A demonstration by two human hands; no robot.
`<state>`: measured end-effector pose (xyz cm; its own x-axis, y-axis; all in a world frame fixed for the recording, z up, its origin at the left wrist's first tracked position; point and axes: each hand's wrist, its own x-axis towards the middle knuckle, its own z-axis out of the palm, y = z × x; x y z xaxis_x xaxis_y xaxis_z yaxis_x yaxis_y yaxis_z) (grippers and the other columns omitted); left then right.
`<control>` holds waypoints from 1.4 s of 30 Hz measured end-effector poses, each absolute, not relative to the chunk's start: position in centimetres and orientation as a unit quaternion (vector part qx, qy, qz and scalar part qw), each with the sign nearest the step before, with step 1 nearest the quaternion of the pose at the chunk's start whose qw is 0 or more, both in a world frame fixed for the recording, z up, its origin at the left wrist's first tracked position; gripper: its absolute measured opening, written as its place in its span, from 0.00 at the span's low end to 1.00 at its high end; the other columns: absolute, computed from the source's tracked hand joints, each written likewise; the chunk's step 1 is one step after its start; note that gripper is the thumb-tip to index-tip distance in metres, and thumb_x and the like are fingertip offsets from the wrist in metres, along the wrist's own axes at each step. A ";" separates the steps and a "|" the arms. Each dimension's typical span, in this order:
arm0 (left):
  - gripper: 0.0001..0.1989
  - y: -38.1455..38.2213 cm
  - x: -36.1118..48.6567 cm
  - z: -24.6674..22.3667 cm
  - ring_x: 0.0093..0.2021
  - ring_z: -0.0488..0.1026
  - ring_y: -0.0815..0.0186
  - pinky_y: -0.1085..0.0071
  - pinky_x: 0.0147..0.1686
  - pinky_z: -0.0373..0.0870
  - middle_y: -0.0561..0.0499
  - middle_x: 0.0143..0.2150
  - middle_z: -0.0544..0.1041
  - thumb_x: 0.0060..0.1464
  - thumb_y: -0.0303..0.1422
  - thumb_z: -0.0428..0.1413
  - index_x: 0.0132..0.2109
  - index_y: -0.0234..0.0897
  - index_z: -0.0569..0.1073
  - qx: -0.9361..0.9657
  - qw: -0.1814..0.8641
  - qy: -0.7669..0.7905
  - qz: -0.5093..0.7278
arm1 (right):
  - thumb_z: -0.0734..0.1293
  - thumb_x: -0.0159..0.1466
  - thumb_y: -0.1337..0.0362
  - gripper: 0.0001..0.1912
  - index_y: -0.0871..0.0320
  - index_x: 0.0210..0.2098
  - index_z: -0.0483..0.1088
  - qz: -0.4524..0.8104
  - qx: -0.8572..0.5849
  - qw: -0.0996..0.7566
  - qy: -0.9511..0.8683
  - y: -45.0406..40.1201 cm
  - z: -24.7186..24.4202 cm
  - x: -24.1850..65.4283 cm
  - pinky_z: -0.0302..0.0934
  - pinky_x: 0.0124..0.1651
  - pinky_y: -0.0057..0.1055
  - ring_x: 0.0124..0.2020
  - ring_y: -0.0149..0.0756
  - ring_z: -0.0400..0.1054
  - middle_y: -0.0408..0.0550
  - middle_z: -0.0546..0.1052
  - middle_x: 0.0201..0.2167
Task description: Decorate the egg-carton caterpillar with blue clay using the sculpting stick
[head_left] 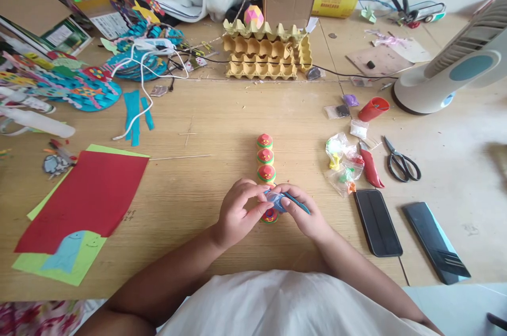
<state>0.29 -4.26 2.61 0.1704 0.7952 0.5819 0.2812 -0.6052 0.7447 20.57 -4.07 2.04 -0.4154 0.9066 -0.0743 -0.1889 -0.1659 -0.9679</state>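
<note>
Between my hands is a small clear plastic bag with something blue in it (276, 200), perhaps clay. My left hand (241, 210) pinches its left side between thumb and fingers. On the other side, my right hand (304, 213) grips the bag with its thumb on top, and a thin blue tool (298, 203) lies across the same hand. Beneath and beyond the hands runs a row of small round red, yellow and green decorated pieces (265, 157). The nearest piece (270, 215) shows partly below the bag; others are hidden by my fingers.
Right of my hands lie small bags of coloured clay (343, 159), a red-handled cutter (371, 167), scissors (402, 160), a phone (378, 222) and a dark flat case (436, 242). Red paper (85, 196) lies left. Egg cartons (261, 67) and a fan (447, 72) stand farther back.
</note>
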 end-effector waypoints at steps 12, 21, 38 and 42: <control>0.24 -4.6 1.3 1.9 0.35 0.77 0.69 0.73 0.38 0.75 0.53 0.35 0.78 0.62 0.31 0.64 0.62 0.40 0.69 0.580 0.508 0.399 0.496 | 0.67 0.72 0.60 0.07 0.52 0.43 0.78 0.478 -0.405 0.410 -0.663 -4.1 2.9 20.6 0.67 0.48 0.42 0.40 0.43 0.75 0.50 0.82 0.38; 0.20 -3.8 0.5 1.3 0.30 0.67 0.70 0.72 0.30 0.65 0.49 0.36 0.77 0.68 0.46 0.55 0.56 0.37 0.76 0.476 0.571 0.392 0.542 | 0.63 0.71 0.65 0.10 0.55 0.33 0.72 0.307 -0.537 0.300 -0.727 -1.2 3.1 24.1 0.61 0.41 0.37 0.34 0.39 0.69 0.48 0.75 0.33; 0.45 -4.7 0.2 2.6 0.22 0.51 0.70 0.68 0.27 0.47 0.55 0.19 0.59 0.64 0.65 0.39 0.54 0.31 0.82 0.348 0.813 0.249 0.396 | 0.71 0.69 0.53 0.18 0.51 0.55 0.73 0.251 -0.363 0.460 -0.771 -3.5 4.4 21.9 0.67 0.43 0.41 0.40 0.44 0.72 0.50 0.77 0.39; 0.46 -4.8 0.2 2.4 0.21 0.50 0.71 0.69 0.25 0.44 0.55 0.19 0.60 0.63 0.66 0.40 0.54 0.29 0.82 0.361 0.823 0.226 0.376 | 0.70 0.71 0.58 0.11 0.51 0.52 0.76 0.258 -0.318 0.476 -0.778 -3.3 4.4 21.7 0.67 0.40 0.39 0.35 0.39 0.71 0.48 0.77 0.34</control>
<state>0.18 -4.79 2.45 0.6157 0.7815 -0.1006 -0.4547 0.4567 0.7646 21.68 -3.31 4.44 -0.3446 0.7398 0.5779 0.2489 0.6656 -0.7036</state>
